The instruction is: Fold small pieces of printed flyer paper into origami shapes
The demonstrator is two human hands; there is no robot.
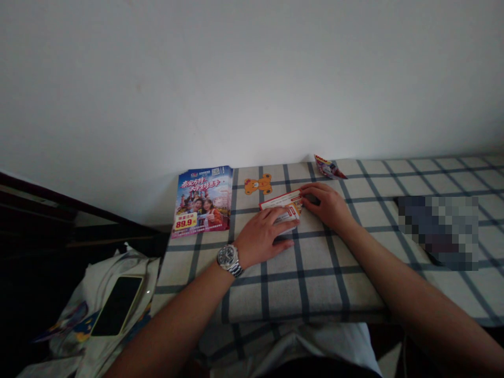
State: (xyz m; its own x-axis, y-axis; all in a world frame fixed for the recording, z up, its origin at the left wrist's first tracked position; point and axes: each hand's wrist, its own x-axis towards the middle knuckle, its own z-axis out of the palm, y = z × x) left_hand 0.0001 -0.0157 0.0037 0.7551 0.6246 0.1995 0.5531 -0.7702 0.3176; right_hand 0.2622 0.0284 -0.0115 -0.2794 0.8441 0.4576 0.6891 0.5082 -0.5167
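Observation:
A folded red-and-white flyer lies on the checked tablecloth. My left hand, with a metal watch on its wrist, lies flat on the flyer's lower part, fingers stretched over it. My right hand presses on the flyer's right end with its fingers curled down onto the paper.
A stack of colourful flyers sits at the table's left edge by the white wall. An orange bear-shaped cutout and a folded paper piece lie near the wall. A phone rests on cloth at lower left. A blurred patch lies at right.

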